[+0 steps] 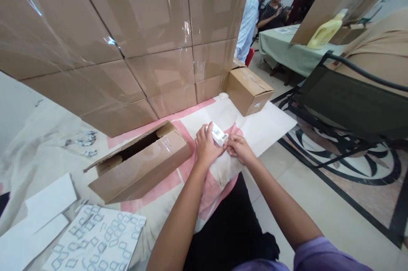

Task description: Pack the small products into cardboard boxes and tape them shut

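Two hands on one small white boxy thing (218, 132), right over the pink-and-white covering (165, 189). Left hand (205, 141) is wrapped round it; right hand (238, 148) has its fingers bunched together at the near end. Also counting one long open brown cardboard box (148, 167) to the left, plus one closed brown cardboard box (248, 88) beyond.

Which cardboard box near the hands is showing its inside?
The long box, left of the left hand: its dark inside shows. The small box and wrapped boxes show only outer faces.
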Demonstrator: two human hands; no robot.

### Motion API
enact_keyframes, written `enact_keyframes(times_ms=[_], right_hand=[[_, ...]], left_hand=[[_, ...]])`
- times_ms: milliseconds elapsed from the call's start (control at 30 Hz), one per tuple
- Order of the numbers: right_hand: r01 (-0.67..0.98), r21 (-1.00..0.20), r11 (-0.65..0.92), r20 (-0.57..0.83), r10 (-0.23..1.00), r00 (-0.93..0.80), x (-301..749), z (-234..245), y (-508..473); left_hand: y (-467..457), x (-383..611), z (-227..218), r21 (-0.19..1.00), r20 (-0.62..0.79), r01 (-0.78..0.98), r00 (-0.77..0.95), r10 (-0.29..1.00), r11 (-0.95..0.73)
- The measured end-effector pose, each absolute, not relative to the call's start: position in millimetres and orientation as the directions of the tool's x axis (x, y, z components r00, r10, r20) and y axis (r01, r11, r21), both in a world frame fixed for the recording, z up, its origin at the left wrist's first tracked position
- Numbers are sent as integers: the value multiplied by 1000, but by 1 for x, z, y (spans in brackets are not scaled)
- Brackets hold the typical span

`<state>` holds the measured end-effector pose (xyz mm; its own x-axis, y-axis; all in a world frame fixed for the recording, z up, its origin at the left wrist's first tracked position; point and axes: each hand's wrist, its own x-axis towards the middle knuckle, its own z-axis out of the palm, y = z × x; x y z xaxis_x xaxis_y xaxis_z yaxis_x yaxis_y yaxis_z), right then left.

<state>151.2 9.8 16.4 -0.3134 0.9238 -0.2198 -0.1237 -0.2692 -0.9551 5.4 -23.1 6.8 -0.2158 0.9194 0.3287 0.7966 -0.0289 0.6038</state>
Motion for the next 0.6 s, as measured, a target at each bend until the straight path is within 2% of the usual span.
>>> enact_keyframes(times_ms=[233, 600], right_hand=[[-123, -992, -22, 7, 974, -227, 148, 3, -3], [-158, -971, 180, 221, 928, -301, 148, -1, -18]], left_hand=[[-23, 5, 1, 590, 395, 803, -191, 898, -89], [-32, -9, 2, 797, 404, 557, -202, 892, -235]])
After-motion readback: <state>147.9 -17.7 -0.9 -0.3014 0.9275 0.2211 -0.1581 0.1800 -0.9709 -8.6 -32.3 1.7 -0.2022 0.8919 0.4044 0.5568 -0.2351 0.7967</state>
